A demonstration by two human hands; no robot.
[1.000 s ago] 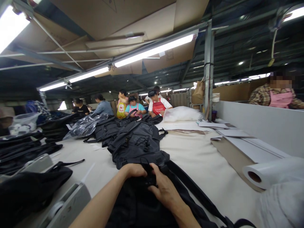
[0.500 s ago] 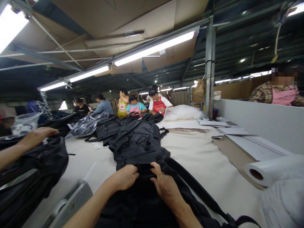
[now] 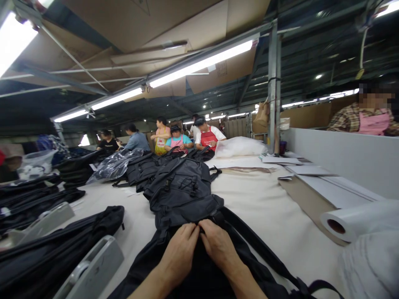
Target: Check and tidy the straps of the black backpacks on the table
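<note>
A black backpack (image 3: 255,265) lies on the cloth-covered table directly before me, its strap trailing off to the lower right. My left hand (image 3: 183,245) and my right hand (image 3: 216,241) meet at its upper middle, fingertips close together. Both hands are closed, pinching the black fabric there; the exact part they hold is hidden under the fingers. Just beyond my hands, another black backpack (image 3: 182,182) with buckles and cord lacing lies flat, touching the first one.
Left of me are more black bags (image 3: 75,236) and a grey tape dispenser (image 3: 93,265). A white roll (image 3: 352,222) and cardboard sheets (image 3: 336,191) lie at the right. Clear plastic (image 3: 115,164) rests farther back. Several co-workers stand at the far end; another sits behind the grey partition (image 3: 343,155).
My left hand has shifted right, up against my right hand. A co-worker's arm at the left has left the view, and the black bag there now lies lower on the table.
</note>
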